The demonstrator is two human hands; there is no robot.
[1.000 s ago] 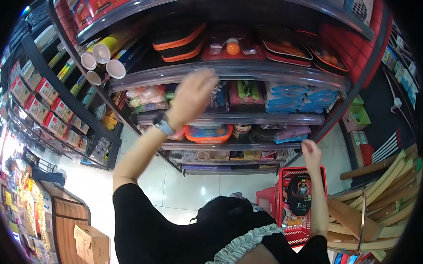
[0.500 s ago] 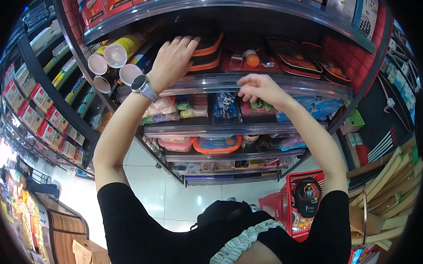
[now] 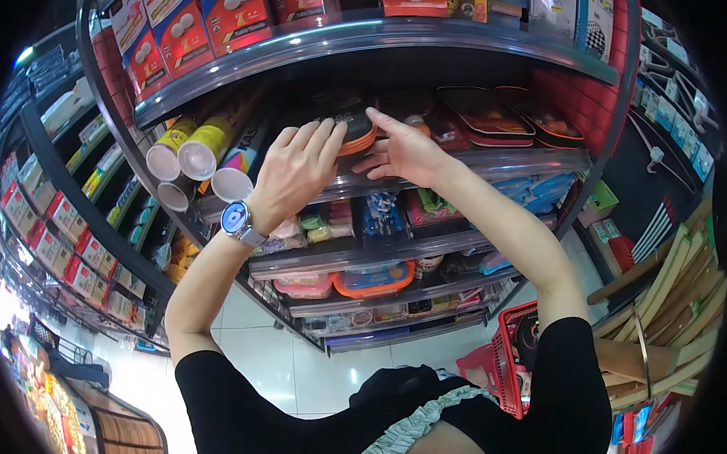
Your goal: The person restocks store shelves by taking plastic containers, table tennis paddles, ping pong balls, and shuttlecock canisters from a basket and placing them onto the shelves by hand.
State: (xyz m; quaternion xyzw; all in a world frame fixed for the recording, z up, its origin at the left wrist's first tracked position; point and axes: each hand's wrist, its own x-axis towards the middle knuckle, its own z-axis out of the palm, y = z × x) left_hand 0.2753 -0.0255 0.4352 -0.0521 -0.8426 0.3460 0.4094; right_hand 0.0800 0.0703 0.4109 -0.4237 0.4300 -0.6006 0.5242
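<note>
A stack of black table tennis paddle cases (image 3: 359,139) with orange edges sits on the middle shelf, partly hidden by my hands. My left hand (image 3: 296,167) lies at the near left of the stack, its fingers stretched out side by side. At the stack's right edge is my right hand (image 3: 405,152), with thumb and fingers spread apart. Whether either hand presses on the cases is hard to see. To the right lie more packaged paddles (image 3: 486,115). White-ended yellow tubes (image 3: 197,158) lie left of my left hand.
Red table tennis ball boxes (image 3: 236,19) stand on the shelf above. A clear shelf lip (image 3: 465,163) runs along the front. Lower shelves hold bagged goods and an orange-rimmed container (image 3: 373,279). A red shopping basket (image 3: 508,366) is at lower right, beside wooden sticks (image 3: 655,321).
My right hand has moved left and up to the side of the stack. My left hand has come down to the stack's near left. The view has shifted, showing more of the upper shelf.
</note>
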